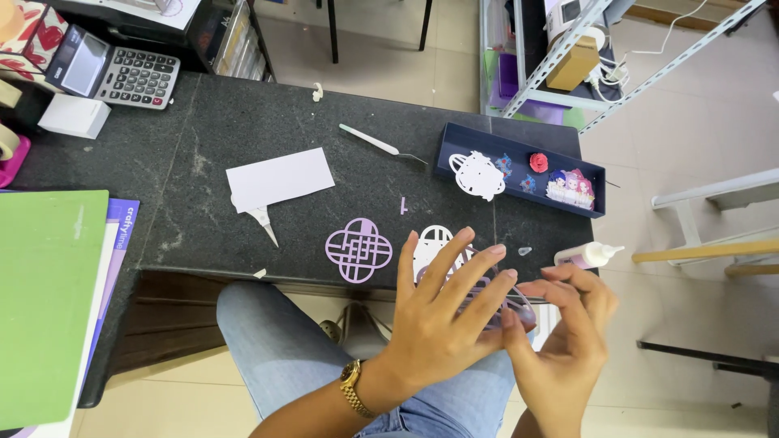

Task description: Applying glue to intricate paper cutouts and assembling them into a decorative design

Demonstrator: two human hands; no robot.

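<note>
Over the edge of a dark stone tabletop (243, 122), I have both hands on a purple paper cut-out (519, 312), held above my lap just off the tabletop's near edge. My left hand (442, 312) lies flat across it with fingers spread, a pressing grip, not a pinch, and covers most of the piece. My right hand (568, 332) comes in from the side with its grip together on the cut-out's edge, thumb and fingertips nipping the paper. In my judgement, the step in hand is pressing layers of paper together, and doing it well calls for even, flat pressure from the left palm while the right hand steadies the edge so nothing slides or creases. Thin lattice paper tears easily, so I would keep the fingertips light and avoid dragging. A white glue bottle (588, 255) lies on its side just beside my right hand. A lilac knot-pattern cut-out (359, 250) and a white lattice cut-out (434, 243) rest on the tabletop near my left fingers. Farther back sit a navy box lid (487, 139) holding 1 white cut-out and small paper decorations, a white card (280, 178) and a slim tool (373, 142).
</note>
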